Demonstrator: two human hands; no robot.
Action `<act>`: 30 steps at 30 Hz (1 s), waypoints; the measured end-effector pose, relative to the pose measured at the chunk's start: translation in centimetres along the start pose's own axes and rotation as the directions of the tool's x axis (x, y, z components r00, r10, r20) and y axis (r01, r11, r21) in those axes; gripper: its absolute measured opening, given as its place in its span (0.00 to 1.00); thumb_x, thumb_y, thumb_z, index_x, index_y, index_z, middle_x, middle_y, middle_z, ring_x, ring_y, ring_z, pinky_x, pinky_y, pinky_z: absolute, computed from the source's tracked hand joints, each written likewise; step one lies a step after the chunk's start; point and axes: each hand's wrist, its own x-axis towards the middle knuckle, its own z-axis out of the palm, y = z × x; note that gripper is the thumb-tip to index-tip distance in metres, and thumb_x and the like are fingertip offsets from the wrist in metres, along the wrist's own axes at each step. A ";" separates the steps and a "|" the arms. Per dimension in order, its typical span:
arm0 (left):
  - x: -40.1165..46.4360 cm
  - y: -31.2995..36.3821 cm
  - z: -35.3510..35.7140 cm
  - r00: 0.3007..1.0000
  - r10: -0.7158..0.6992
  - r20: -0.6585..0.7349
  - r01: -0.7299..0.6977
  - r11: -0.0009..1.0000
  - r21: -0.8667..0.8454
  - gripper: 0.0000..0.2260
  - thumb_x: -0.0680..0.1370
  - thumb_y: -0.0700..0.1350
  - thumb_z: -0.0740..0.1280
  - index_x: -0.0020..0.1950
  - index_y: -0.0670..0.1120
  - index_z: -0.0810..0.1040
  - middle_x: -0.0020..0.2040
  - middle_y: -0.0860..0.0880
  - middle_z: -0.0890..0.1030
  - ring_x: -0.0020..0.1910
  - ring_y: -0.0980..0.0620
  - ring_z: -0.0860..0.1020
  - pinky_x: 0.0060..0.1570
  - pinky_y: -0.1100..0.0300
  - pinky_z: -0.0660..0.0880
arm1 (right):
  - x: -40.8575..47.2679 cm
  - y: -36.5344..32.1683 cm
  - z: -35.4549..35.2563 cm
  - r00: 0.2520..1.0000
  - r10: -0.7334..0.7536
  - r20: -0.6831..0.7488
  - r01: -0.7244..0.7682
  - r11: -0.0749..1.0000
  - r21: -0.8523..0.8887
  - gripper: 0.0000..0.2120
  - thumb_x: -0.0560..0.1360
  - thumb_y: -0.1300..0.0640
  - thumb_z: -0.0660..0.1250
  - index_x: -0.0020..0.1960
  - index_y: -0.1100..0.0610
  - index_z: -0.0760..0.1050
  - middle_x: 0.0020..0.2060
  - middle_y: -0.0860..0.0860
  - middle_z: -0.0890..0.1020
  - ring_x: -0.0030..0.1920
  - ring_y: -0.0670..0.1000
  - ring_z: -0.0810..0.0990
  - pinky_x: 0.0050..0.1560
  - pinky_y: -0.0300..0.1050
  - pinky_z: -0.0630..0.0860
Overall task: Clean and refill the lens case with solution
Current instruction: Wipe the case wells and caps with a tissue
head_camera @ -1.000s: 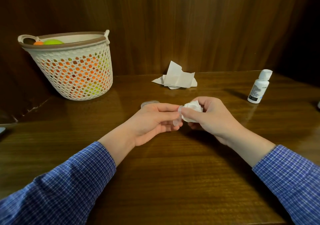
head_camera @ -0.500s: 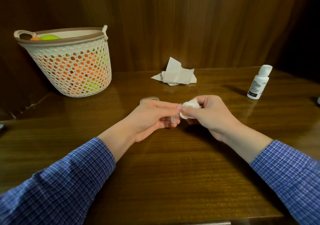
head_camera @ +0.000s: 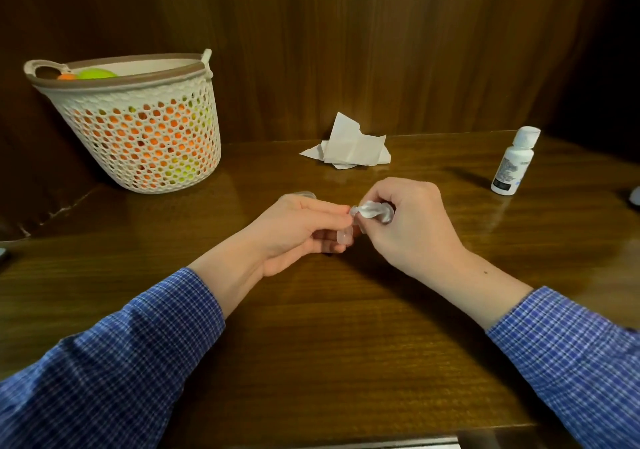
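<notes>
My left hand (head_camera: 298, 230) pinches a small clear lens case (head_camera: 345, 235) just above the middle of the wooden table (head_camera: 311, 344). My right hand (head_camera: 408, 223) grips a crumpled white tissue (head_camera: 369, 210) and presses it against the case's upper part. A clear cap (head_camera: 306, 194) lies on the table right behind my left hand, mostly hidden. The white solution bottle (head_camera: 514, 163) stands upright with its cap on at the far right, well apart from both hands.
A white perforated basket (head_camera: 138, 130) holding orange and green balls stands at the back left. Loose white tissues (head_camera: 349, 149) lie against the wooden back wall. A pale object (head_camera: 635, 195) peeks in at the right edge.
My right hand has turned, twisting the tissue against the case. Both hands stay close together at the table's middle; the view has shifted slightly.
</notes>
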 end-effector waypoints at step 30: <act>0.6 -0.5 -0.6 0.998 0.067 -0.018 -0.068 0.993 -0.093 0.12 0.81 0.38 0.68 0.61 0.51 0.82 0.56 0.44 0.87 0.49 0.50 0.86 0.47 0.59 0.82 | 0.7 1.1 -1.0 0.919 0.282 0.275 -0.368 0.862 0.349 0.07 0.75 0.55 0.76 0.45 0.42 0.85 0.44 0.37 0.85 0.52 0.40 0.81 0.47 0.36 0.76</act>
